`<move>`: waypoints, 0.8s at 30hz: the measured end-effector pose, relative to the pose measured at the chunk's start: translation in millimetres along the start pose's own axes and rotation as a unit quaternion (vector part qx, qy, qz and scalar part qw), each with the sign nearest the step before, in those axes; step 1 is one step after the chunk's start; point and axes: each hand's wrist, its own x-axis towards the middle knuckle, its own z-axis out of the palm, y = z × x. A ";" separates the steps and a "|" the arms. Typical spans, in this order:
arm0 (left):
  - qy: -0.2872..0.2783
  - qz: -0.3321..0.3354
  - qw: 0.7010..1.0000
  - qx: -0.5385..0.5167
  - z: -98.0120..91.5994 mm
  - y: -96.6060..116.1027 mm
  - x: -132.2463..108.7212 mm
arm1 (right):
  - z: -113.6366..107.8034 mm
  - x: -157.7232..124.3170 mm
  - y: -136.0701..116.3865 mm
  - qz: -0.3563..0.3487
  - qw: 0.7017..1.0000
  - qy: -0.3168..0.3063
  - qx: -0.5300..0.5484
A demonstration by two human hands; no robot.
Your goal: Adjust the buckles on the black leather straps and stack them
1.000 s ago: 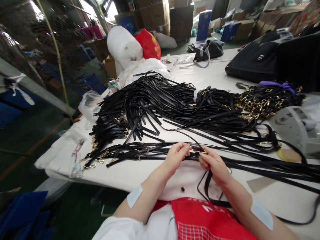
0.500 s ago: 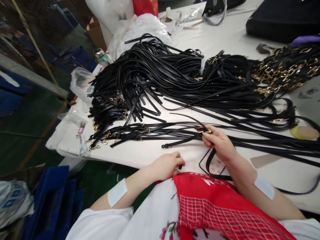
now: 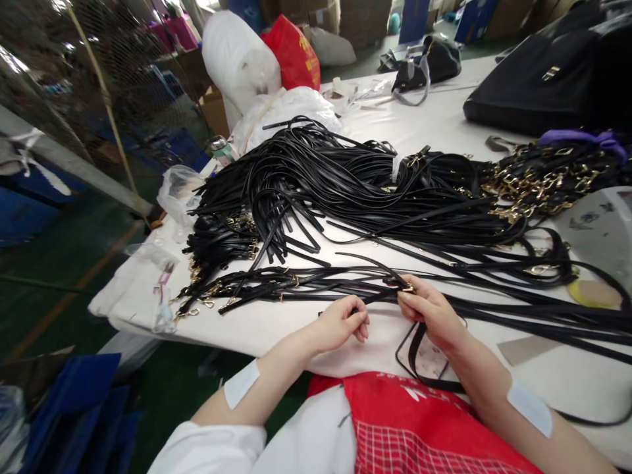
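My right hand (image 3: 428,311) pinches a thin black strap (image 3: 368,261) at its gold buckle (image 3: 407,289). One end of the strap points left above the table, and a loop (image 3: 417,352) hangs below the hand. Left of it, my left hand (image 3: 343,322) is curled in front of the strap's other end. Something small and black shows between its fingers, but most of it is hidden. Beyond both hands lie several long black straps (image 3: 316,288) with gold clasps (image 3: 192,311) at their left ends.
A big heap of black straps (image 3: 326,178) covers the middle of the white table (image 3: 281,322). Gold chains (image 3: 538,174) and a black bag (image 3: 533,89) lie at the right. Plastic wrapping (image 3: 180,191) is at the left, with blue pallets (image 3: 74,408) on the floor below.
My left hand has risen from near the apron to the strap beside my right hand. My right hand keeps its pinch on the buckle. The camera view has tilted upward.
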 end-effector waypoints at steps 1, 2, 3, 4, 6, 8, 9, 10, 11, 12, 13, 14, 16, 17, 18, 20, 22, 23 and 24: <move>0.029 0.024 0.999 -0.015 1.0 4.4 5.9 | -0.3 -0.5 0.5 -0.005 1.000 -0.004 -0.006; 0.056 0.051 0.997 -0.015 1.7 9.1 11.6 | -0.5 -1.1 0.8 -0.011 1.000 -0.008 -0.015; 0.082 0.080 0.993 -0.001 2.1 13.9 16.9 | -0.8 -2.0 0.9 -0.020 0.999 -0.011 -0.027; 0.105 0.109 0.988 0.029 2.4 18.7 21.4 | -1.1 -3.1 0.8 -0.030 0.999 -0.013 -0.040; 0.131 0.160 0.972 0.112 3.2 27.6 28.0 | -1.9 -5.8 0.5 -0.051 0.997 -0.022 -0.058; 0.131 0.196 0.956 0.177 5.9 34.5 31.3 | -3.4 -8.4 1.0 -0.066 0.996 -0.038 -0.052; 0.120 0.207 0.951 0.195 8.2 37.0 32.2 | -4.5 -9.5 1.7 -0.069 0.996 -0.044 -0.042; 0.107 0.215 0.949 0.206 11.2 38.8 32.7 | -5.6 -10.2 2.6 -0.069 0.996 -0.047 -0.032; 0.094 0.220 0.947 0.215 14.7 39.9 33.2 | -6.9 -10.6 3.7 -0.063 0.997 -0.047 -0.023; 0.083 0.222 0.945 0.226 18.5 40.6 33.8 | -8.0 -10.6 4.7 -0.055 0.997 -0.044 -0.020; 0.077 0.222 0.942 0.241 22.2 40.9 34.5 | -8.9 -10.4 5.5 -0.045 0.998 -0.038 -0.021; 0.079 0.219 0.937 0.259 25.7 40.9 35.4 | -9.6 -10.0 6.1 -0.040 0.998 -0.028 -0.030; 0.100 0.208 0.923 0.308 31.3 41.0 37.6 | -9.6 -8.7 6.3 -0.059 0.995 0.007 -0.082; 0.117 0.203 0.913 0.335 33.2 41.2 38.8 | -8.9 -8.0 5.9 -0.082 0.988 0.031 -0.127; 0.132 0.198 0.901 0.362 34.5 41.6 40.0 | -7.8 -7.2 5.4 -0.109 0.976 0.057 -0.178; 0.153 0.190 0.881 0.406 36.1 42.5 42.1 | -5.2 -5.7 4.3 -0.154 0.944 0.100 -0.275; 0.166 0.187 0.869 0.427 37.2 43.3 43.7 | -3.1 -4.8 3.6 -0.176 0.920 0.121 -0.328; 0.172 0.189 0.867 0.429 37.9 43.4 44.3 | -2.6 -4.5 3.2 -0.183 0.914 0.124 -0.340; 0.178 0.190 0.865 0.428 38.8 43.2 44.7 | -2.7 -4.4 2.7 -0.191 0.909 0.124 -0.349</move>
